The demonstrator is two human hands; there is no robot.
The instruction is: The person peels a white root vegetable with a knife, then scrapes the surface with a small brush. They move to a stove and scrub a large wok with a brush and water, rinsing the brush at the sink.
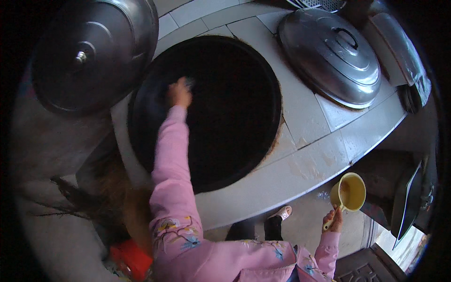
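Note:
My left hand point(180, 94) is over the upper left part of a large round black wok point(225, 120) set into a tiled counter point(310, 116). Its fingers close around a small greyish thing point(189, 83), too blurred to name. Low on the right, in front of the counter's edge, my right hand point(333, 220) grips the handle of a yellow plastic dipper point(356, 192). Some brownish liquid or residue shows inside the dipper's bowl. Pink sleeves with embroidered flowers cover both arms.
A large dark metal lid point(105, 70) with a knob leans at the wok's left. A domed metal lid point(331, 56) rests on the counter's right part. Dry twigs point(70, 197) and a red object point(130, 259) are at lower left. Wet marks point(310, 165) streak the tiles.

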